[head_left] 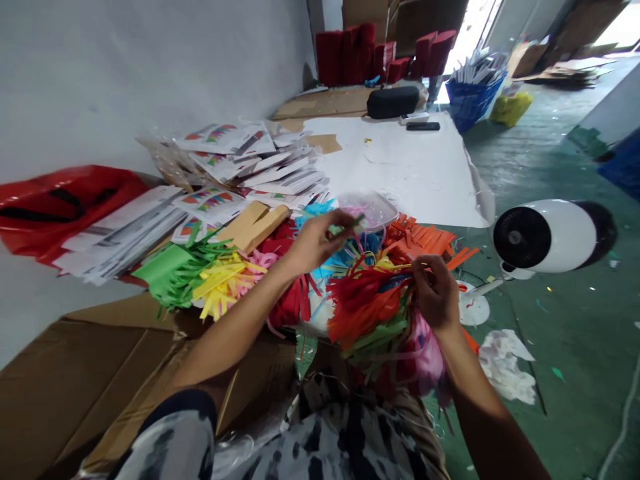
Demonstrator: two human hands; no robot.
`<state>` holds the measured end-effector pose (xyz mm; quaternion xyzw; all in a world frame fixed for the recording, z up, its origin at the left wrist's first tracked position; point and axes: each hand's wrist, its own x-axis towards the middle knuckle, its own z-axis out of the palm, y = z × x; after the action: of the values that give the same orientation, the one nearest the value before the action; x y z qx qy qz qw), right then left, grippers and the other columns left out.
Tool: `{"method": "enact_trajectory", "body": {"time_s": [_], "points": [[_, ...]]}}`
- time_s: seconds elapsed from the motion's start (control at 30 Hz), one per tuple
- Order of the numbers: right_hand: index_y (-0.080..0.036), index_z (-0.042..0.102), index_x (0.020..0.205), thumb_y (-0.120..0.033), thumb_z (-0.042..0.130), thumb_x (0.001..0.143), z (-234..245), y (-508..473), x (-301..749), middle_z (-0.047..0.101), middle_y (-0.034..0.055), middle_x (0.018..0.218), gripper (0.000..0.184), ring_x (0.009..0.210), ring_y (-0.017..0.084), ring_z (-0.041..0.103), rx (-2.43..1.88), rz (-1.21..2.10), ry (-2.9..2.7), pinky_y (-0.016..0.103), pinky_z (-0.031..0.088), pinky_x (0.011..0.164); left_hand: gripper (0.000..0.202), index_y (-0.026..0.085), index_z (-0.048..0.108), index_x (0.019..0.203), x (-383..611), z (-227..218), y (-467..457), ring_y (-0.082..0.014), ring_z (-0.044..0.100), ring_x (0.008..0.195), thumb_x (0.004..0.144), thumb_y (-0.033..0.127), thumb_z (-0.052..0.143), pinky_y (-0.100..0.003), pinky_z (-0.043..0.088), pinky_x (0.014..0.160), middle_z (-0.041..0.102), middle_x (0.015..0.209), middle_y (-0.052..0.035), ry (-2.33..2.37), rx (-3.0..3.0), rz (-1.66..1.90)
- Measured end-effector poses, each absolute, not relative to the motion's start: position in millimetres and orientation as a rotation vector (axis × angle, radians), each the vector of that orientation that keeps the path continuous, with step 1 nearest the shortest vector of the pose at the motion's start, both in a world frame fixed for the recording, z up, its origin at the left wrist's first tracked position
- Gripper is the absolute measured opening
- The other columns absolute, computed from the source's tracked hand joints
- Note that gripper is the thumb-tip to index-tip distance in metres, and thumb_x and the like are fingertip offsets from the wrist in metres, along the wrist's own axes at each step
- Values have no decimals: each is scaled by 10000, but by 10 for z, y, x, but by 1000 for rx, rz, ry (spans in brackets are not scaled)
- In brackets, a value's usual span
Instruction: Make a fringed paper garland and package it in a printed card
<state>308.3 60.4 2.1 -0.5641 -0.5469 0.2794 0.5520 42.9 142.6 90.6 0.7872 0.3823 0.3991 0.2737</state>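
Note:
My left hand (320, 241) is raised over the table with thumb and fingers pinched on a small green paper piece (359, 221). My right hand (436, 288) is closed at the end of a bunch of paper tassels (367, 303) in red, orange, green and pink, which hangs toward my lap. Around them lie fringed tissue paper in green (167, 270), yellow (225, 283), orange (417, 240) and blue (320, 267). Beyond my left fingertips sits a clear plastic tub (377, 210) with pink bits in it.
Printed card packs (225, 150) and white paper stacks (125, 230) lie at the left by a red bag (65, 200). A white fan (560, 235) stands at the right. A black case (393, 101) rests at the far end, and a cardboard box (90, 373) is at lower left.

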Motion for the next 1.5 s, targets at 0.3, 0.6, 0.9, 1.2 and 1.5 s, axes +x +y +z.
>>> {"method": "enact_trajectory", "body": {"time_s": [0.3, 0.6, 0.9, 1.2, 1.5], "points": [[-219, 625, 956, -487, 648, 973, 5, 618, 3050, 620, -31, 796, 270, 588, 112, 516, -1285, 711, -1241, 249, 386, 554, 220, 186, 771, 1059, 1287, 368, 1253, -164, 723, 826, 964, 378, 723, -277, 560, 766, 797, 977, -50, 897, 1921, 1024], [-228, 623, 952, -508, 621, 995, 52, 604, 3016, 655, -20, 832, 283, 616, 123, 562, -1277, 749, -1227, 252, 416, 566, 278, 197, 797, 1037, 1362, 300, 1225, -157, 723, 782, 985, 452, 700, -259, 545, 706, 807, 944, -40, 918, 1953, 1006], [-228, 636, 985, -510, 631, 993, -9, 612, 3026, 680, -15, 831, 283, 647, 141, 618, -1281, 758, -1207, 271, 468, 608, 214, 213, 833, 1093, 1356, 312, 1250, -176, 730, 818, 996, 353, 704, -286, 515, 725, 804, 960, -73, 793, 2134, 1012], [-214, 680, 977, -502, 667, 979, -20, 603, 3038, 621, -42, 694, 288, 568, 119, 513, -1344, 685, -1220, 257, 381, 550, 245, 208, 845, 1079, 1341, 307, 1247, -177, 731, 823, 983, 400, 727, -281, 521, 730, 806, 950, -79, 766, 2064, 968], [-207, 690, 957, -462, 664, 950, 4, 609, 3024, 590, -37, 683, 256, 575, 121, 498, -1322, 703, -1194, 265, 373, 554, 182, 191, 838, 1057, 1360, 304, 1224, -163, 730, 799, 998, 295, 701, -267, 518, 711, 799, 923, -67, 757, 2154, 1002]]}}
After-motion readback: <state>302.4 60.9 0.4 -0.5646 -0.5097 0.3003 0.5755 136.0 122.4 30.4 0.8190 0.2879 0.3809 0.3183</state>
